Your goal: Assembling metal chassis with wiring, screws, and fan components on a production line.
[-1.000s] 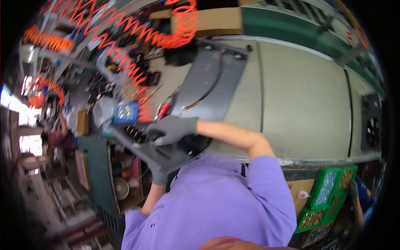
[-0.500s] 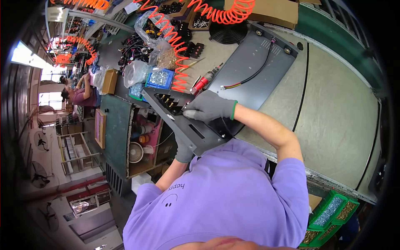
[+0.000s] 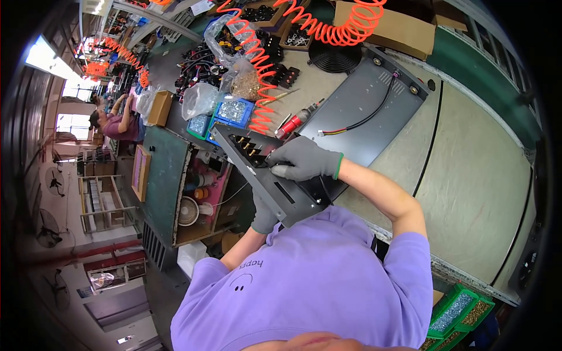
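Note:
A dark grey sheet-metal panel (image 3: pixel 266 185) is held tilted in front of my body. Brass-coloured posts (image 3: pixel 244 144) stand in a row on a black part near its far end, and a long slot lies nearer to me. My left hand (image 3: pixel 264 214), in a grey glove, grips the panel from its left underside; most of its fingers are hidden behind the metal. The gloved right hand (image 3: pixel 305 159) is closed over the panel's inner face beside the posts. Thumb and fingers are pinched together there, and whatever is between them is too small to name. A dark cable runs below this hand.
Beyond my right hand lie a red-and-grey power driver (image 3: pixel 297 120) and a large grey metal sheet (image 3: pixel 357 111) with a wired lead (image 3: pixel 366 121). Blue bins (image 3: pixel 234 111) of screws stand at the far left. Orange coiled hoses (image 3: pixel 257 64) hang over the bench. Another person (image 3: pixel 120 123) works far left.
The whole scene has shifted slightly right and down in the view. Both hands keep their places on the panel, with the right fingers still pinched near the posts.

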The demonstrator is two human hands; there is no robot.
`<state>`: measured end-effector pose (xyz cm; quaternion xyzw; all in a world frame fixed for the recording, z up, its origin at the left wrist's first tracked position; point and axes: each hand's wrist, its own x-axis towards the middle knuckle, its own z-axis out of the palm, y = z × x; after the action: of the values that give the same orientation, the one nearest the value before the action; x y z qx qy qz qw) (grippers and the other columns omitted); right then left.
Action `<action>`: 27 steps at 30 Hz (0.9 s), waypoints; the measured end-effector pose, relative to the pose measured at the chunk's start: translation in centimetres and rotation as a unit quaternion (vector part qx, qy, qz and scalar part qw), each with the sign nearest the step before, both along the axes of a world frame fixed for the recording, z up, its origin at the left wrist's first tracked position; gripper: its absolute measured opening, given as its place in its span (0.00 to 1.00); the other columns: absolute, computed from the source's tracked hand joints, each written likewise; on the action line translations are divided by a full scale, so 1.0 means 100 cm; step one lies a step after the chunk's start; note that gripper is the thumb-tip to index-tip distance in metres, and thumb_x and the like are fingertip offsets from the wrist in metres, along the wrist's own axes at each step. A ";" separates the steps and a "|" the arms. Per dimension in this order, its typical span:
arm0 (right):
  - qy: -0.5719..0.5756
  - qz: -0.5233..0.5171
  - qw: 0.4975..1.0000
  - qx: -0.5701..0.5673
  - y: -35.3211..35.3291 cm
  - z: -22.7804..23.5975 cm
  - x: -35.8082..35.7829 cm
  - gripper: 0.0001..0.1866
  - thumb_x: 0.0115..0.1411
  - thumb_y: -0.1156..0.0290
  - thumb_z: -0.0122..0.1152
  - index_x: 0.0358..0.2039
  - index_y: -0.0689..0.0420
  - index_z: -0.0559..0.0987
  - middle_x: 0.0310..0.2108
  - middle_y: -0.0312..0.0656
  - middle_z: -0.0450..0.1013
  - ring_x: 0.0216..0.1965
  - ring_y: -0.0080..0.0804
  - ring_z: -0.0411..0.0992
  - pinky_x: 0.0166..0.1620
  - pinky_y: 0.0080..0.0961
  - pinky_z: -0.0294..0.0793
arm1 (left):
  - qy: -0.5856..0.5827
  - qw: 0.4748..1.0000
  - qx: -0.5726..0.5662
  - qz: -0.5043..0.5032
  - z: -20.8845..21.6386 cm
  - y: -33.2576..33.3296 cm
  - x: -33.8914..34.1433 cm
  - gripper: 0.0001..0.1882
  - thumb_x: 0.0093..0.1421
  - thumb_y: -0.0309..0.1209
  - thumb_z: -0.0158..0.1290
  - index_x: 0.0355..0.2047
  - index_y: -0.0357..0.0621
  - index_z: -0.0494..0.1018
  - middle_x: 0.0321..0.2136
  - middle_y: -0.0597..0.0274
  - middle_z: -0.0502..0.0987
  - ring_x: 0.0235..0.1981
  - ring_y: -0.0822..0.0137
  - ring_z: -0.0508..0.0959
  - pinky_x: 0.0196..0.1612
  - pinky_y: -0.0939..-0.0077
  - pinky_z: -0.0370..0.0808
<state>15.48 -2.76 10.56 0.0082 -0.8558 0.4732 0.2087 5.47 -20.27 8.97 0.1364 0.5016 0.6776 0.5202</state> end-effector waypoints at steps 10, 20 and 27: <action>-0.057 -0.019 0.997 0.057 0.004 0.014 -0.001 0.14 0.53 0.60 0.55 0.34 0.55 0.74 0.28 0.44 0.73 0.31 0.41 0.73 0.35 0.33 0.70 | 0.377 0.924 -0.016 -0.056 -0.010 0.001 -0.005 0.10 0.62 0.31 0.44 0.41 0.39 0.67 0.34 0.64 0.73 0.35 0.73 0.74 0.36 0.78 0.74; -0.029 -0.006 0.997 0.071 -0.003 0.009 -0.005 0.13 0.56 0.60 0.49 0.33 0.56 0.73 0.25 0.49 0.72 0.27 0.48 0.71 0.32 0.40 0.70 | 0.187 0.982 0.000 0.031 -0.034 0.000 -0.009 0.10 0.62 0.33 0.44 0.39 0.42 0.68 0.33 0.68 0.72 0.34 0.75 0.73 0.36 0.80 0.72; 0.061 0.060 0.994 0.066 0.005 0.004 -0.007 0.12 0.53 0.63 0.52 0.35 0.56 0.71 0.27 0.48 0.69 0.29 0.49 0.70 0.33 0.42 0.68 | 0.136 0.990 -0.013 0.034 -0.022 0.005 -0.003 0.07 0.62 0.30 0.43 0.38 0.42 0.66 0.30 0.67 0.71 0.31 0.77 0.72 0.33 0.82 0.71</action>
<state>14.80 -2.21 10.93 0.1021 -0.8687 0.4261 0.2311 5.14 -19.81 6.79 0.2032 0.5807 0.6637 0.4254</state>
